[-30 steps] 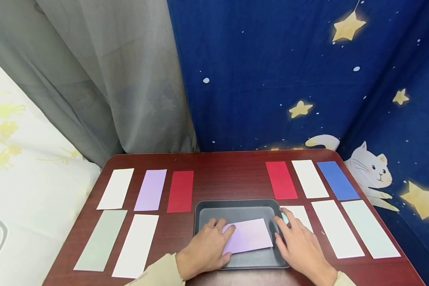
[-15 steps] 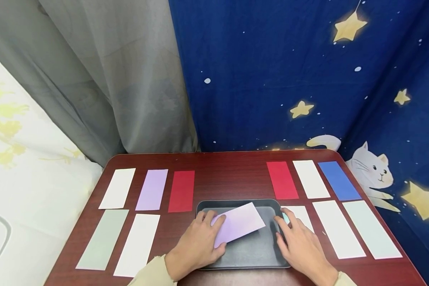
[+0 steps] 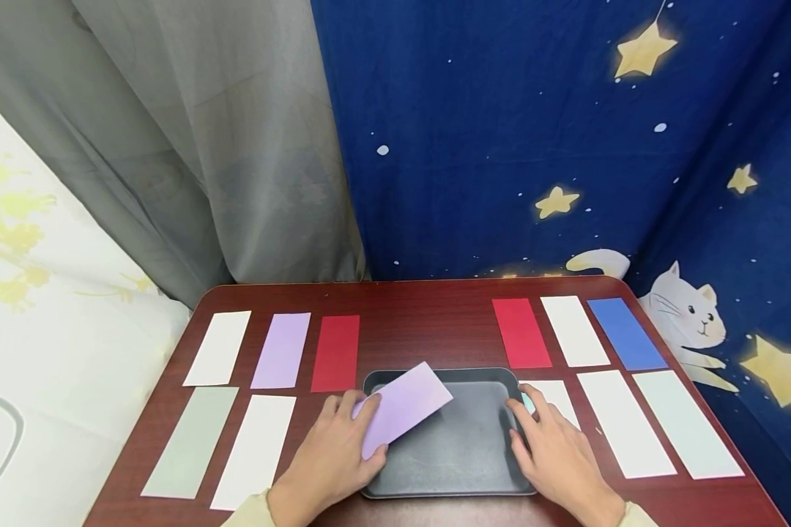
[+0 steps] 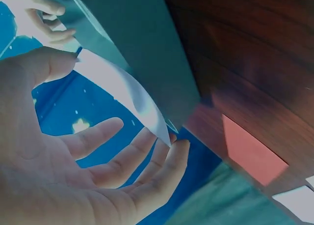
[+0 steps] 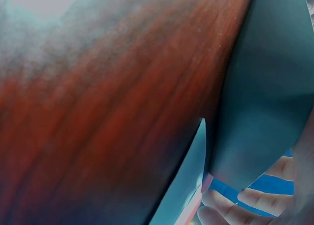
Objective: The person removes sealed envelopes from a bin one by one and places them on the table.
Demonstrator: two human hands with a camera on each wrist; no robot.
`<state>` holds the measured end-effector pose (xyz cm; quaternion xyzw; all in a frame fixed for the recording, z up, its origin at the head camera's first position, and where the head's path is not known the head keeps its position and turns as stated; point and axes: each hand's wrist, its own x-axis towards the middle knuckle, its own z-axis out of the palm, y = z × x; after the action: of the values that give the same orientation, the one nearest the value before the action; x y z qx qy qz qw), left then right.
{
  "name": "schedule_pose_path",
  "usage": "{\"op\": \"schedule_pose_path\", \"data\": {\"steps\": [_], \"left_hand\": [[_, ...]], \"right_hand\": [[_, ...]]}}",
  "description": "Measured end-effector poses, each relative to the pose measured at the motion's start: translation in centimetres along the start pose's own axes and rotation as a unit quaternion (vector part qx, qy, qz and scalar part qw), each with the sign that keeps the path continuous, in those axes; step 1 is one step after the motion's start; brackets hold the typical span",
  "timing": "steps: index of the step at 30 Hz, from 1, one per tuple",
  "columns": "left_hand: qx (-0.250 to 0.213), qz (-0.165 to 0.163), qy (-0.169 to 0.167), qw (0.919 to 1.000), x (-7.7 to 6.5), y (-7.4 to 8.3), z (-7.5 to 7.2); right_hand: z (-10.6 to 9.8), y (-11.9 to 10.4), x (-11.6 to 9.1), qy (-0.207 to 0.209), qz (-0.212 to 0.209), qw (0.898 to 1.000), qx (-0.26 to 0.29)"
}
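Note:
My left hand [image 3: 332, 454] pinches a light purple paper card [image 3: 405, 406] by its left end, over the left part of a dark grey tray [image 3: 455, 468]. The card slants up to the right, its far corner above the tray's back rim. In the left wrist view the card [image 4: 122, 90] bows between the thumb [image 4: 61, 65] and the fingertips. My right hand [image 3: 556, 454] rests at the tray's right rim with fingers loosely bent. A white card [image 3: 556, 399] lies partly under its fingers, and a small teal patch [image 3: 527, 402] shows between them.
Around the tray on the brown table [image 3: 428, 322] lie several paper cards. To the left are white, purple [image 3: 281, 351], red [image 3: 336, 353] and grey-green ones [image 3: 191, 443]. On the right side are red [image 3: 522, 333], white, blue [image 3: 626, 333] and pale green ones [image 3: 688, 424]. Curtains hang behind.
My left hand has lifted the purple card from the tray's middle and carried it left, tilting its far end up. The right hand has stayed at the rim.

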<state>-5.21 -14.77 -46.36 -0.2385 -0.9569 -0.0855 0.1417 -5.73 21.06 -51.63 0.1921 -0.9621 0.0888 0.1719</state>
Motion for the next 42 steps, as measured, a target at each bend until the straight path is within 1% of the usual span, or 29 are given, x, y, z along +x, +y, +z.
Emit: {"op": "schedule_pose_path", "data": {"steps": [3,7,13,18,20,21,25,27,31,35,39,42], "left_hand": [[-0.006,-0.027,0.014,0.9995,-0.9,-0.5,-0.4],[-0.008,-0.064,0.019,0.9978,-2.2,-1.1,-0.8],[-0.009,-0.127,0.012,0.9918,-4.0,-1.8,-1.2],[-0.010,-0.171,0.004,0.9852,-5.3,-2.1,-1.1],[-0.011,-0.193,-0.013,0.9811,-5.7,-2.0,-1.1],[-0.012,-0.204,-0.027,0.9785,-5.9,-2.0,-1.2],[-0.009,-0.251,-0.085,0.9644,-6.5,-1.9,-1.2],[-0.004,-0.268,-0.101,0.9582,-6.7,-1.8,-1.1],[0.004,-0.289,-0.117,0.9502,-7.0,-1.6,-0.6],[0.009,-0.302,-0.130,0.9445,-7.3,-1.3,-0.3],[0.019,-0.307,-0.133,0.9421,-7.4,-1.1,-0.2],[0.025,-0.304,-0.138,0.9423,-7.5,-1.0,-0.1]], "right_hand": [[0.0,0.0,0.0,0.002,-0.001,1.000,0.002],[0.0,0.0,0.0,0.003,-0.002,1.000,0.002],[0.0,0.0,0.0,0.003,-0.004,1.000,0.002],[0.0,0.1,0.0,0.004,-0.005,1.000,0.001],[0.0,0.1,0.0,0.005,-0.005,1.000,0.000],[0.0,0.1,0.0,0.005,-0.006,1.000,0.000],[0.0,0.1,0.0,0.004,-0.006,1.000,0.001],[0.0,0.1,0.0,0.003,-0.005,1.000,0.001],[-0.1,0.0,0.0,0.003,-0.003,1.000,0.002],[-0.2,0.0,0.0,0.001,-0.001,1.000,0.004],[-0.2,-0.1,0.0,-0.004,0.000,1.000,0.002],[-0.2,-0.1,0.0,-0.005,-0.001,1.000,0.001]]}}
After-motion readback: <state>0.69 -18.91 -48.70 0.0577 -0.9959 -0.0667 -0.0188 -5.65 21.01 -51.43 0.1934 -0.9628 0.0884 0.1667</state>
